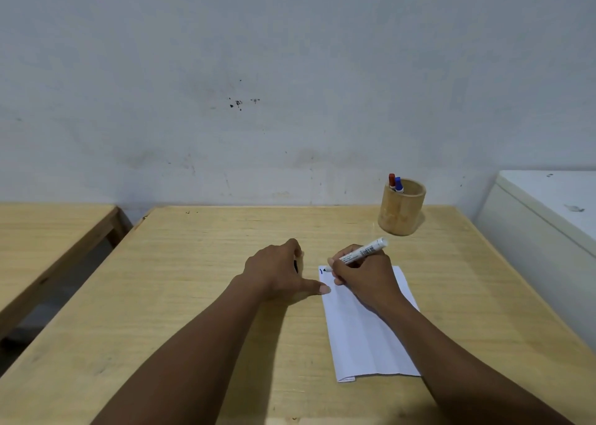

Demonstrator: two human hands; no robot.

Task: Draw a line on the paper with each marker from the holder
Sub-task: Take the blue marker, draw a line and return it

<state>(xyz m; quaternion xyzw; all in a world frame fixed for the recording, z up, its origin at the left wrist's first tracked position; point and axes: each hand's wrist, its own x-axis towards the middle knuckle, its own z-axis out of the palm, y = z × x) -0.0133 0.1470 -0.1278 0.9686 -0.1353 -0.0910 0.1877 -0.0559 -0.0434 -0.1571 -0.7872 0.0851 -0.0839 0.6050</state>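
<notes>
Table: a bare wooden top is seen, flat and firm; a steady backing for writing is judged to be given by it.

Paper: a white sheet, folded at its near edge, is laid flat on the table to the right of centre. It is judged light, thin and easily shifted or creased, so it is best pinned at an edge rather than lifted. A short dark stroke is visible at its far left corner.

Holder: a round wooden cup is stood upright near the wall, well apart from the paper. It is judged rigid and stable enough to be drawn from with one hand.

Left hand: it is laid palm-down on the table just beside the paper's left edge, the thumb stretched to that edge. A small dark object is glimpsed under the fingers; whether it is gripped cannot be told.

Right hand: it is closed round the marker in a writing grip and rested over the paper's far end.

Marker: a white barrel, uncapped, is held low near the tip, which is set at the far left corner. It is judged light, stiff and smooth.

Red marker, blue marker: both are stood capped in the holder, to be taken by the exposed cap ends.
</notes>
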